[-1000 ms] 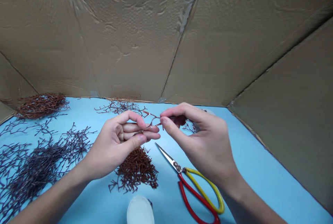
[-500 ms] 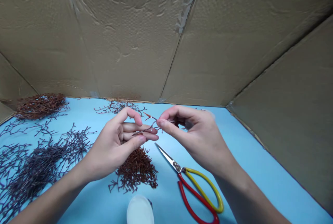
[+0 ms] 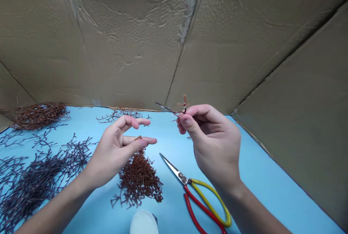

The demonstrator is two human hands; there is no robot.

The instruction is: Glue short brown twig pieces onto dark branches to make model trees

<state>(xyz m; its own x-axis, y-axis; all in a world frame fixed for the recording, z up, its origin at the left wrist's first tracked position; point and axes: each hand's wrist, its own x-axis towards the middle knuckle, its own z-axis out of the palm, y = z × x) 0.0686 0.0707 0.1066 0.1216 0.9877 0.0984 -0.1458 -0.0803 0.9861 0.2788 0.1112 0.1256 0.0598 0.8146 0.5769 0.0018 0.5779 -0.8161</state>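
Left hand (image 3: 112, 154): up-left of the scissors (image 3: 182, 178), fingers spread except the thumb, which looks pressed to a finger with a brown bit (image 3: 139, 137) between; too small to say what it is.

Right hand (image 3: 217, 147): beyond the scissors, thumb and forefinger pinching the twig (image 3: 174, 112). Twig is in the air past the scissors' tip, dark strand pointing left, orange end up.

Change: half a second ago the twig bridged both hands. Right has since pulled it clear and raised it. Means one grip carries it alone, free to turn; left no longer steadies it.

Rest, left to right: dark twigs (image 3: 40, 176) well left of the scissors; brown tangle (image 3: 40, 115) further back on that side; thin twigs (image 3: 116, 114) beyond and left of the scissors; brown heap (image 3: 140, 179) just left of the scissors; white thing (image 3: 144, 223) below-left of them, cut by frame, can't ID. Scissors lie flat, blades together, tip away, neither hand on them.
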